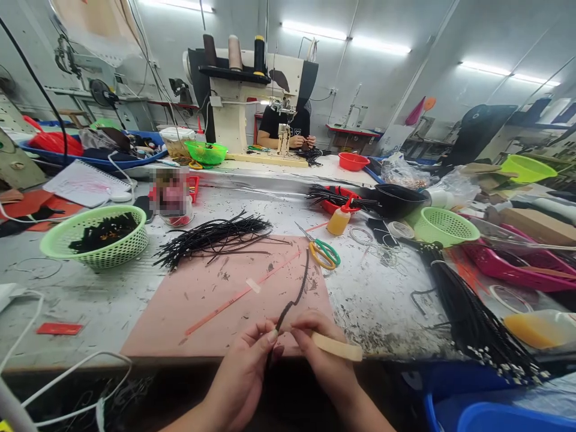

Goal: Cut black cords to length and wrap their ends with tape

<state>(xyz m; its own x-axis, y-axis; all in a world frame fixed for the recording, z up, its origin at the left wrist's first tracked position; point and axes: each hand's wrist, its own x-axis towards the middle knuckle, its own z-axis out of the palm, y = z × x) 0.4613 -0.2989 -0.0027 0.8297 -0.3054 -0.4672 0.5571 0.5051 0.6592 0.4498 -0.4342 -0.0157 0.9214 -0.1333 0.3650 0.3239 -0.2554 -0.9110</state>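
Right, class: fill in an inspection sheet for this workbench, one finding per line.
Surface: grey worktable, scuffed; pink mat.
Job's things: black cord; tan strip.
Clutter: cord bundle, green basket, scissors, glue bottle.
Hands: left hand pinches the cord; right hand holds cord and strip.
Cables: white cable at the left edge.
Surroundings: a person at a sewing machine.

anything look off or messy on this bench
Nothing spilled or broken. The table is heavily scuffed and stained, and loose black cords fan untidily off the pink mat. Both hands pinch one black strip.
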